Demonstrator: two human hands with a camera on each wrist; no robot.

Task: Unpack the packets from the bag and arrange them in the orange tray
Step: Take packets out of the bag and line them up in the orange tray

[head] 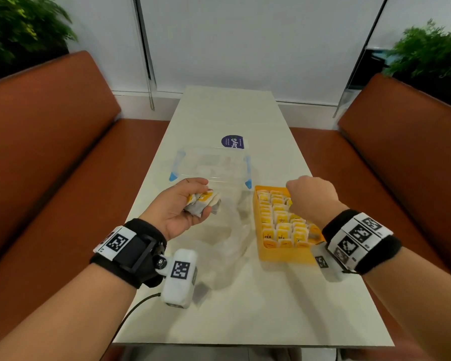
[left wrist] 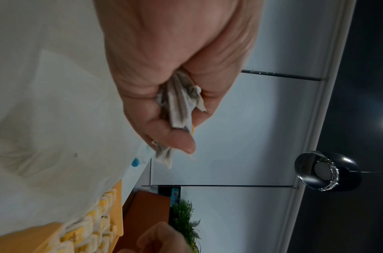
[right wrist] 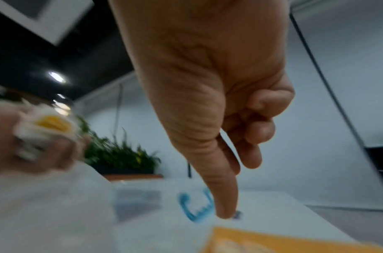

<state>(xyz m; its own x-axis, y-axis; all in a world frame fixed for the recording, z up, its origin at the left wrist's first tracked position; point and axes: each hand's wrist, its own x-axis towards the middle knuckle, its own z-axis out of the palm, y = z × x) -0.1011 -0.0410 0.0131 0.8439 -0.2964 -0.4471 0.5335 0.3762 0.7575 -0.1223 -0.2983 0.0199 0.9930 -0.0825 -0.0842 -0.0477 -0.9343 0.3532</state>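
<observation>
My left hand is palm up over the table's left half and grips a bunch of white-and-yellow tea packets. In the left wrist view the fingers curl round the crumpled packets. The orange tray sits to the right, filled with rows of upright packets. My right hand hovers over the tray's far end. In the right wrist view that hand has one finger pointing down and the outer fingers curled, and it holds nothing. A crumpled clear plastic bag lies between the hands.
A clear lidded container with blue clips stands behind the bag, with a purple sticker beyond it. The white table is narrow. Brown bench seats flank both sides, and plants stand in the back corners.
</observation>
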